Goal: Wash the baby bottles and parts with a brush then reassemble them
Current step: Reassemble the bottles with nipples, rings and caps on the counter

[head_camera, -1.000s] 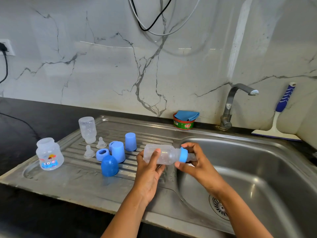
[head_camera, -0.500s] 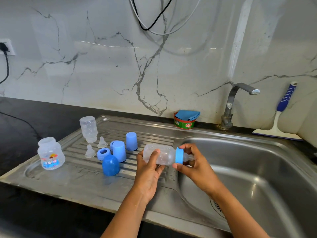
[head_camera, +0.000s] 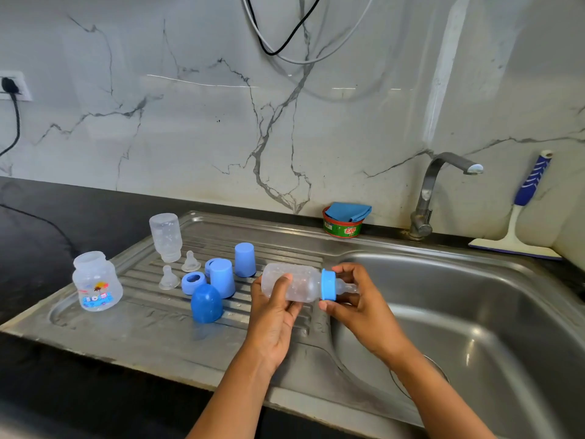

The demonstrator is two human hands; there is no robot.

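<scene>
In the head view the clear bottle is held in the air on its side over the left rim of the sink bowl. Its long axis runs left to right, with the base away from the bowl and the blue collar and teat pointing over it. The left grip wraps the body from below. The right grip pinches the collar end between thumb and fingers, so it is nearer the thread and, I judge, is the one to screw it home. Left of the bowl, the wet ribbed draining board carries blue caps, a loose ring, two spare teats, an upturned bottle and a printed bottle. The dark bench lies further left. There is free room above the bowl.
</scene>
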